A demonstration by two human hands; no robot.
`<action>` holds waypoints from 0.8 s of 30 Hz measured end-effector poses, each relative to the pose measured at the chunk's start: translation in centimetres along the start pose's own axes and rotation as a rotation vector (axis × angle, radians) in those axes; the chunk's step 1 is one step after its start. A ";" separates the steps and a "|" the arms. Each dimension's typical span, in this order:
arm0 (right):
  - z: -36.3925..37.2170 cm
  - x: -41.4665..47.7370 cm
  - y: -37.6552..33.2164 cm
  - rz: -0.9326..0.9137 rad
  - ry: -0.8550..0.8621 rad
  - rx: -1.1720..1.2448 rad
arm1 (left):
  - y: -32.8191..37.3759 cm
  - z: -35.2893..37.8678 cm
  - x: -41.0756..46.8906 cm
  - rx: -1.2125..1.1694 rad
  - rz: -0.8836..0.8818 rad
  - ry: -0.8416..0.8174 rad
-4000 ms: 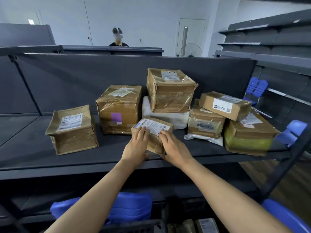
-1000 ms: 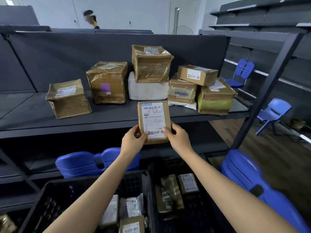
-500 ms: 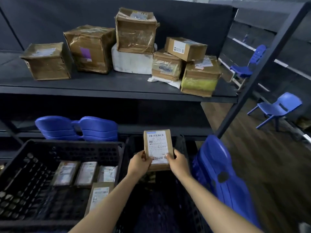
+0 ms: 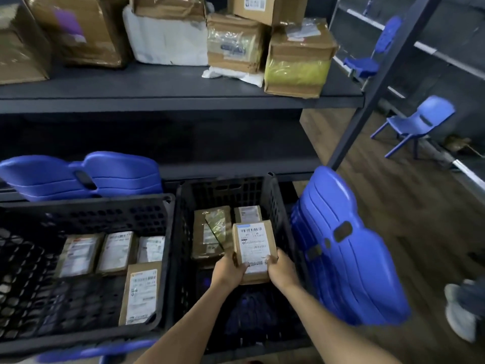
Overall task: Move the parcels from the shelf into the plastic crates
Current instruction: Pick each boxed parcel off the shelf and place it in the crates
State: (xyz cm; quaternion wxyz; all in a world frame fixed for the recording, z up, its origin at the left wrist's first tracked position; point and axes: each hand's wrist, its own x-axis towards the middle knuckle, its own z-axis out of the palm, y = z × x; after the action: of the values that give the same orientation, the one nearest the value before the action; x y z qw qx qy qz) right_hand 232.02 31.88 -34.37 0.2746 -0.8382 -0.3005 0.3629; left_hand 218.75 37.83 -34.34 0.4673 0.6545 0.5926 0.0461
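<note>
Both hands [image 4: 256, 269] grip flat cardboard parcel [image 4: 254, 248].

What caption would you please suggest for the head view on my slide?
Left hand and right hand hold a labelled parcel over the right black crate.

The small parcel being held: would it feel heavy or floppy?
Probably light: both the left hand and right hand hold the small parcel only at its bottom corners. Likely stiff: its cardboard edges look straight.
</note>
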 end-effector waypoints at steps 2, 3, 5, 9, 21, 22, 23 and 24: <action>0.8 0.9 1.2 0.023 0.006 -0.020 | -0.7 1.0 0.9 0.004 -0.004 -0.012; 1.3 1.3 1.8 0.036 0.011 -0.030 | -1.1 1.4 1.3 0.009 -0.009 -0.022; 2.3 2.3 2.8 0.057 0.019 -0.047 | -1.9 2.3 2.4 0.021 -0.011 -0.039; 4.2 4.4 4.7 0.085 0.029 -0.066 | -3.8 4.3 4.6 0.048 -0.018 -0.060; 7.3 9.5 9.1 0.084 0.013 -0.084 | -7.2 9.0 9.3 0.011 -0.006 -0.044; 7.5 10.0 9.3 0.085 0.015 -0.078 | -7.3 9.2 9.6 0.004 -0.010 -0.046; 7.7 10.5 9.5 0.082 0.020 -0.079 | -7.4 9.4 10.0 -0.004 -0.016 -0.045; 7.9 10.9 9.6 0.079 0.026 -0.078 | -7.5 9.6 10.4 -0.013 -0.023 -0.044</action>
State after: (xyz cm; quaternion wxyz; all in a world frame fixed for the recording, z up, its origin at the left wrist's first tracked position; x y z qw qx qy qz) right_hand 234.95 35.02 -50.37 0.2310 -0.8642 -0.2776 0.3504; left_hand 222.19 39.95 -49.85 0.4850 0.6454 0.5894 0.0304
